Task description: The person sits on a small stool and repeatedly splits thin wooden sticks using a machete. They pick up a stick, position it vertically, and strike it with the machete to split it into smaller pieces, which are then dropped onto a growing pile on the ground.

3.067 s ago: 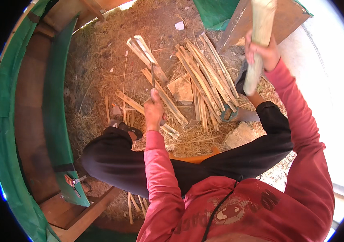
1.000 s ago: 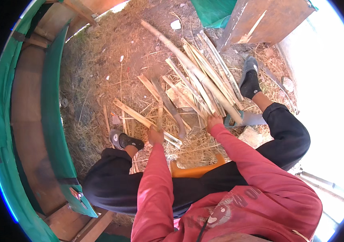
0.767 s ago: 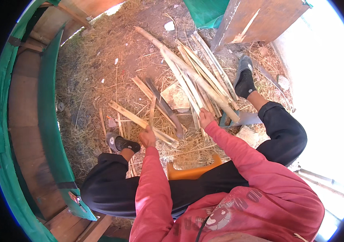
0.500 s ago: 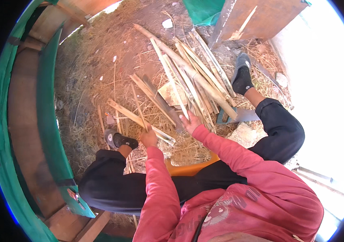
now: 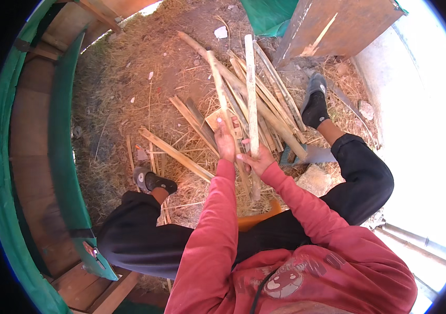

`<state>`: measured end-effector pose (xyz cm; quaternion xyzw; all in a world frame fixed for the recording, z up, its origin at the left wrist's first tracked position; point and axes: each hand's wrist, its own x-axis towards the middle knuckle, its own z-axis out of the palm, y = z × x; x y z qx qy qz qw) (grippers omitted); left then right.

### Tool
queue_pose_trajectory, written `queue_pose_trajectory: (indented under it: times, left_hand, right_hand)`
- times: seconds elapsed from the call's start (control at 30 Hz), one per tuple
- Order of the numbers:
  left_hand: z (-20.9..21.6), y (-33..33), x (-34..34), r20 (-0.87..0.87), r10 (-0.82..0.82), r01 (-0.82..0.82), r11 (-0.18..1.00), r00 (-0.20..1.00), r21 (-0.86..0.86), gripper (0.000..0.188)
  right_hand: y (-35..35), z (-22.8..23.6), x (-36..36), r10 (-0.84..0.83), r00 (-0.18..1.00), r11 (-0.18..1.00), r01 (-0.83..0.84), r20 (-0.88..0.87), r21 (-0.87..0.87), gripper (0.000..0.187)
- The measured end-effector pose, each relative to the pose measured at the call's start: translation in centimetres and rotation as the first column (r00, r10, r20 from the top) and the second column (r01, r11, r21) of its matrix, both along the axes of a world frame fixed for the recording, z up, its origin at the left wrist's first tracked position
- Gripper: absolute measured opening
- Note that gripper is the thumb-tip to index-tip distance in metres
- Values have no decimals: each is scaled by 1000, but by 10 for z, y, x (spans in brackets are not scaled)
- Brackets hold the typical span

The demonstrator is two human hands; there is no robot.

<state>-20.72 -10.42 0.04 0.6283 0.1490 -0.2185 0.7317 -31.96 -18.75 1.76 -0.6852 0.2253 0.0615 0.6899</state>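
My left hand (image 5: 225, 141) is wrapped round a split bamboo strip (image 5: 215, 76), which slants upward and away with its lower end between my wrists. Close beside it, my right hand (image 5: 258, 159) grips a second, pale bamboo strip (image 5: 250, 83) that points almost straight away from me. The hands are nearly side by side above the ground. Beyond them lies a loose pile of split bamboo strips (image 5: 276, 91), with a long round pole (image 5: 202, 51) across it. Left of my hands rests a single split piece (image 5: 173, 153).
A saw (image 5: 317, 154) lies by my right foot, partly under the pole, near a pale stone (image 5: 314, 179). Something orange (image 5: 259, 216) shows beneath my legs. A green-edged wooden panel (image 5: 66, 141) stands on the left, a wooden board (image 5: 332, 31) at the far right, beside a white wall (image 5: 416, 99).
My left hand has moved right and now holds a longer strip beside my right hand. The strip in my right hand has swung more upright, and its lower end shows below the hand.
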Motion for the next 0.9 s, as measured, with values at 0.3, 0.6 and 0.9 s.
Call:
queue_pose_trajectory:
  times: [0.3,0.6,0.9]
  left_hand:
    - [-24,-30,-5,174,78,-121,961,982,249,45]
    - [-234,120,20,-30,81,-35,700,996,714,43]
    - [-172,101,17,-102,-129,160,615,986,772,44]
  right_hand:
    - [-34,-63,-2,-115,983,927,159,146,-341,54]
    - [-128,-16,54,-64,990,591,140,128,-795,54]
    - [-113,-63,20,-49,976,587,-144,-212,-797,44]
